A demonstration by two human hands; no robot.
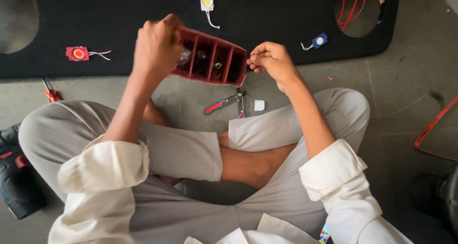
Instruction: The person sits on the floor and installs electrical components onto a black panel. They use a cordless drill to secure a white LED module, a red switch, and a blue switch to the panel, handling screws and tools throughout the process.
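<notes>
Head view, single item record. We found the person seated cross-legged on the floor [410,77], in grey trousers and a cream shirt with rolled sleeves.

Left hand [155,46]: closed around the left end of a red compartment box [212,58], lifting it off the floor and tilting it. We counted several partitions inside; small parts lay in the compartments, too small for us to tell apart.

Right hand [273,60]: fingers pinched narrow at the right end of the box, touching its edge. We could not tell whether anything sat between the fingertips.

Box position: held in the air between the two hands, over the near edge of a black mat [119,24] and above the knees.

Around it we logged:
- pliers with red and blue handles [229,102], on the floor just below the box;
- a small white scrap [259,105], just beside the pliers;
- a white module with a yellow centre [206,0], a red module [78,53] and a blue module [319,40], each with short wires, well apart on the mat;
- a red-handled screwdriver [50,93], on the floor left of the knee;
- a black and red power drill [16,172], beside the left thigh;
- red wires [350,8], at the top right of the mat.
</notes>
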